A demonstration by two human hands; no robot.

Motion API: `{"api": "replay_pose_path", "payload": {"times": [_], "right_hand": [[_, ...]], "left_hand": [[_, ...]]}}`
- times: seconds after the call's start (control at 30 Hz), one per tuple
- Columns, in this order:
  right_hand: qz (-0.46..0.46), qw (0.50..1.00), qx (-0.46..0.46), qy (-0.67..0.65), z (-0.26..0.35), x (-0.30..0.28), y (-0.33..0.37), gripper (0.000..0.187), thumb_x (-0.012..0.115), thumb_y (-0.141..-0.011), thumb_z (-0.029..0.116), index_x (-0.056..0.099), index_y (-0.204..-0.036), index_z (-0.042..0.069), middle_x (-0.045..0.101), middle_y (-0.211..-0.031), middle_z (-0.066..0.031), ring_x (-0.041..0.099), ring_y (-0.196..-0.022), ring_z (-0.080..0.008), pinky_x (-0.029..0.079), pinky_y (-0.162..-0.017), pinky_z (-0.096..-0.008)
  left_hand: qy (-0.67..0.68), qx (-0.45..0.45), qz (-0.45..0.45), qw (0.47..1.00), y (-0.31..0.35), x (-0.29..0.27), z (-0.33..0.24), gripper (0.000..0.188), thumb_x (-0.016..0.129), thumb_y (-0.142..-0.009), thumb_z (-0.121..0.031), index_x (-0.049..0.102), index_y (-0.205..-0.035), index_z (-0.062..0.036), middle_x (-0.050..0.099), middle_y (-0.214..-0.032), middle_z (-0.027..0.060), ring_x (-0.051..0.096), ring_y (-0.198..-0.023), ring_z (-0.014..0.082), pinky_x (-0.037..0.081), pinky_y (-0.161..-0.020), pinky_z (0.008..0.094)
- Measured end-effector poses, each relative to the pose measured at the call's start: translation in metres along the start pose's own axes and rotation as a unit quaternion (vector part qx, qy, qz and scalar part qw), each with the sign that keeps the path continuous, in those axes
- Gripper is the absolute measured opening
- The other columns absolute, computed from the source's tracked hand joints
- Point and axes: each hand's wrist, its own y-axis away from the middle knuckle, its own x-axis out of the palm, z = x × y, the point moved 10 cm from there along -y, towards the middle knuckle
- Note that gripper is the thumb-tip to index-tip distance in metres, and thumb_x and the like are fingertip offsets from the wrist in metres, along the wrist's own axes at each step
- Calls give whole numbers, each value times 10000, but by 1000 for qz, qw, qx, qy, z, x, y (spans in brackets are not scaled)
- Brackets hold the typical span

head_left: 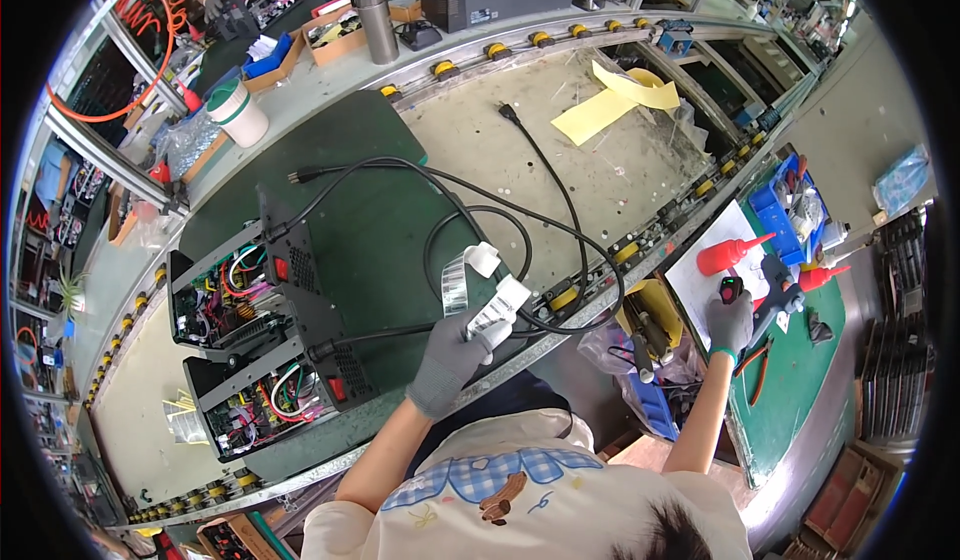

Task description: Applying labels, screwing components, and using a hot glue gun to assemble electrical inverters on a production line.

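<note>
My left hand, in a grey glove, is closed on a curled strip of white printed labels above the conveyor's near edge. Black power cables loop just beyond it. Left of that hand, two open black machine units with red switches and coloured wires inside sit on a dark green board. Out to the right, my right hand, also gloved, grips a handheld scanner with a black and red end. Fingers partly hide its body. A dark blue-grey tool or stand lies beside it.
Red squeeze bottles, a blue parts bin and orange-handled pliers lie on the green side bench. Yellow paper rests on the conveyor. A steel tumbler and white cup stand along the far ledge.
</note>
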Motion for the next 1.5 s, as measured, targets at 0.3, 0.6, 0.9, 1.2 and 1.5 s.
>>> {"api": "replay_pose_path", "payload": {"times": [0.3,0.6,0.9,1.2,1.5], "right_hand": [[238,684,18,-689,67,-33,89,297,609,-871,325,580,-1010,64,556,-716,18,503,-555,-56,392,-477,-199],[772,425,99,-462,181,-36,299,432,496,-898,416,568,-1043,15,637,-734,-103,630,-602,-184,515,-506,-267],[773,414,63,-476,202,-33,307,381,486,-915,415,575,-973,49,650,-758,-105,632,-611,-163,510,-530,-248],[762,437,44,-476,204,-32,300,385,470,-919,420,565,-956,48,646,-760,-107,627,-605,-155,501,-524,-235],[774,412,44,-479,199,-30,304,426,465,-914,435,558,-1009,30,643,-743,-107,621,-594,-146,488,-490,-228]], "left_hand": [[-9,76,-56,995,7,-16,5,173,525,-825,-56,622,-954,8,513,-696,-19,453,-563,54,373,-518,221],[-147,199,-117,962,21,-21,-25,160,613,-818,-107,619,-937,0,551,-723,100,542,-632,162,434,-587,284],[-157,166,-143,963,23,-27,-24,190,633,-846,-176,662,-911,0,601,-745,31,509,-680,76,416,-626,236],[-148,206,-126,959,24,-24,-29,213,632,-840,-172,642,-975,-7,573,-748,91,525,-657,149,431,-617,274],[-144,175,-127,966,22,-27,-24,208,632,-843,-186,644,-951,-9,570,-739,77,529,-656,143,432,-619,270]]}}
